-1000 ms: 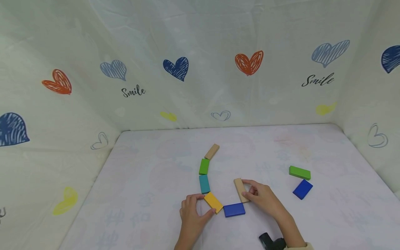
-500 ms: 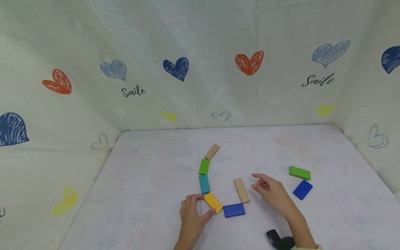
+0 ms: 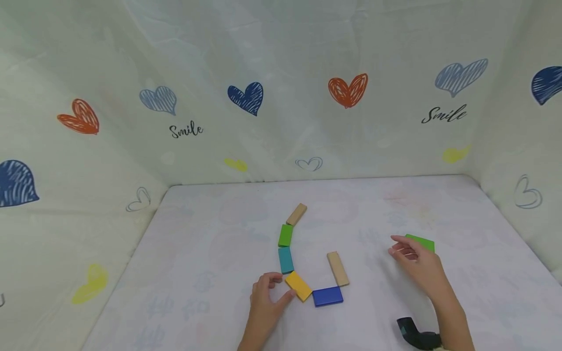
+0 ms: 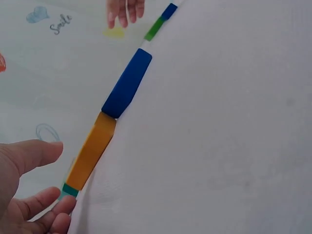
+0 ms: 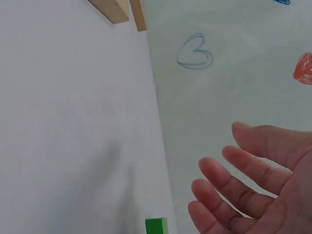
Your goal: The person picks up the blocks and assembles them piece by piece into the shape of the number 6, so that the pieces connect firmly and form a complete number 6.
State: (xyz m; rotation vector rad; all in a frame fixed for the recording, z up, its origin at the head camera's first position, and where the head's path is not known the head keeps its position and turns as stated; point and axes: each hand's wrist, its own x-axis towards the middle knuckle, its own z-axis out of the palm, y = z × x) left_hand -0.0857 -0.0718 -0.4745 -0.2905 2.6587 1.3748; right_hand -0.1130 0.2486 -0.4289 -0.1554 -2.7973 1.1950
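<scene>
A curved row of flat blocks lies on the white table: a wooden block (image 3: 296,214), a green block (image 3: 285,235), a teal block (image 3: 286,260), a yellow block (image 3: 299,286), a blue block (image 3: 328,296) and another wooden block (image 3: 337,268). My left hand (image 3: 265,306) is beside the yellow block, thumb and fingers spread around its near side; the left wrist view shows a gap between the thumb (image 4: 46,152) and that block. Over on the right, my right hand (image 3: 420,268) hovers with relaxed fingers, holding nothing. It partly covers a second green block (image 3: 426,243).
A black curved device (image 3: 417,335) is at my right wrist. A second blue block (image 4: 169,11) by the right-hand green one shows in the left wrist view, hidden behind my right hand in the head view. Heart-printed cloth (image 3: 281,117) walls the table's back and sides.
My right hand let go of the near wooden block and moved right, over toward the separate green and blue blocks. My left thumb and fingers loosened from the yellow block, which stayed put.
</scene>
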